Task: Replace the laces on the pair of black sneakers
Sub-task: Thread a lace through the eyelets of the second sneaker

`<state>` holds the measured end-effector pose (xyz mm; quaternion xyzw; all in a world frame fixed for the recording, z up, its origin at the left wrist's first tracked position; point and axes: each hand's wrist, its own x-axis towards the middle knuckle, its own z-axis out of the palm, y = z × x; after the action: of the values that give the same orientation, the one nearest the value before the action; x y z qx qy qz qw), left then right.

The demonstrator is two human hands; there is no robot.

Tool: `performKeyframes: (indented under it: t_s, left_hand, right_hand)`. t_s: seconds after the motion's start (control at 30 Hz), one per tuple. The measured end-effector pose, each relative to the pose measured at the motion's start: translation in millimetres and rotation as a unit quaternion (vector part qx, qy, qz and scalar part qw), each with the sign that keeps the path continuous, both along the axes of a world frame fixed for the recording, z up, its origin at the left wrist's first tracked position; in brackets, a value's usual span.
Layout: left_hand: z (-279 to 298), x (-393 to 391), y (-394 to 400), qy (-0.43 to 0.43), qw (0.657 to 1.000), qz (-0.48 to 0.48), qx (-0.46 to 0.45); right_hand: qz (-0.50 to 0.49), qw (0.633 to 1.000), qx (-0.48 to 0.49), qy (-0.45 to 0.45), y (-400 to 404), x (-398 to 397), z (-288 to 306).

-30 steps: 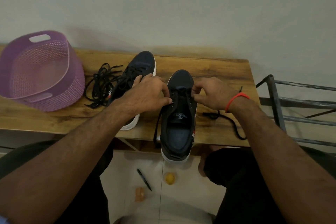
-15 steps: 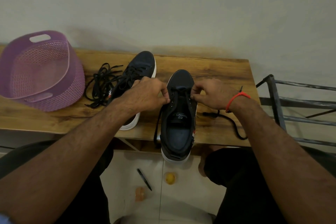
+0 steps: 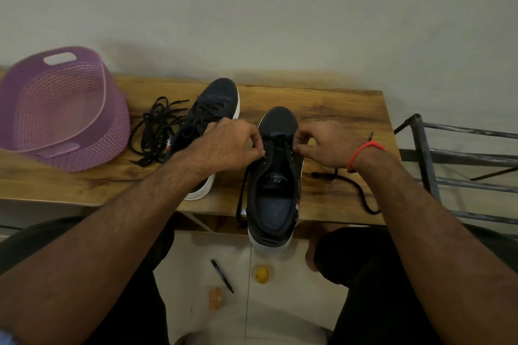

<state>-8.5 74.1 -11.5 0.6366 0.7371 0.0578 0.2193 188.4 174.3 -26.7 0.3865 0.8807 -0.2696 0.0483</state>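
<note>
Black lace [image 3: 283, 136] is being pinched on both sides of the near sneaker [image 3: 276, 176]: the left hand [image 3: 224, 147] is closing its fingers [image 3: 259, 152] on the left run at the eyelets, and the right hand [image 3: 326, 145] is closing its fingers [image 3: 297, 148] on the right run. Both pairs of fingers are together and clamped on the lace, not apart. Compared with a second ago, the hands are sitting almost in the same place; the left hand is only lying a little closer to the tongue, and the right end of the lace [image 3: 347, 185] is trailing over the worktop [image 3: 336, 109] much as before. I am judging from this that the person is tightening or evening the first crossing near the toe, so the lacing of this shoe is only beginning.

The near sneaker is standing on the front edge of the worktop with its heel hanging over the floor. The other sneaker [image 3: 207, 126] is lying just to the left, partly under the left forearm, with laces in its eyelets. Beside it a loose bundle of laces [image 3: 157, 129] is resting, and further left a purple basket [image 3: 64, 109] is standing. A pen [image 3: 222, 276] is lying on the floor below.
</note>
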Motion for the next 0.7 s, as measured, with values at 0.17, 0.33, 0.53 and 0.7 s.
performKeyframes:
  t_s: [0.17,0.33,0.53,0.7]
  left_hand:
    - [-1.0,1.3,1.9,0.011,1.000,-0.016,-0.003]
    - [-0.5,2.7,1.9,0.032,0.999,-0.027,0.014]
    - [-0.2,4.5,-2.1,0.052,0.997,-0.009,0.051]
    - [-0.9,2.1,0.4,-0.019,0.999,-0.013,0.024]
  right_hand:
    - [-0.001,1.000,0.003,-0.002,-1.2,-1.0,2.1]
    - [-0.004,1.000,-0.006,0.001,-2.7,-0.7,3.7]
    - [-0.003,1.000,-0.007,-0.008,-3.2,-0.5,5.4]
    - [-0.004,1.000,-0.013,-0.011,-3.7,-0.1,8.1]
